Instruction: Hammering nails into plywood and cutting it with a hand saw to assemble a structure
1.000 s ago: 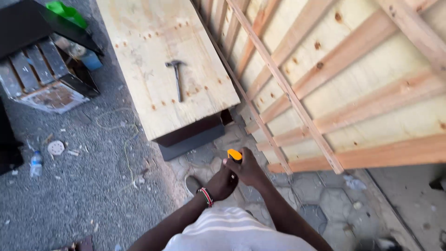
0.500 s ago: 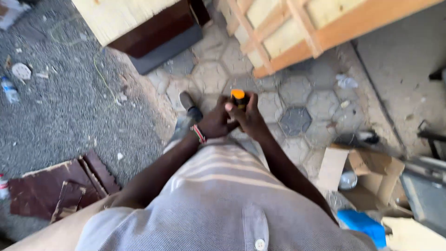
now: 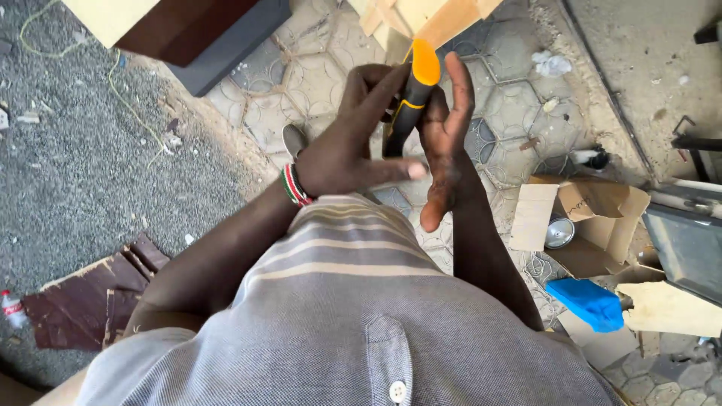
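A tool with a black and orange handle is held upright between both hands in front of my chest. My left hand, with a beaded band at the wrist, wraps its fingers around the handle from the left. My right hand presses against the handle's right side, its fingers stretched out along it. The tool's lower end is hidden behind my hands. Below them is my grey striped shirt.
A dark wooden box and pale timber pieces lie on the paving ahead. To the right are an open cardboard box, a blue object and a metal tin. Brown board scraps lie on gravel at the left.
The camera has tilted down toward my body. My hands have come up closer to my chest, with the orange-tipped tool now upright between them.
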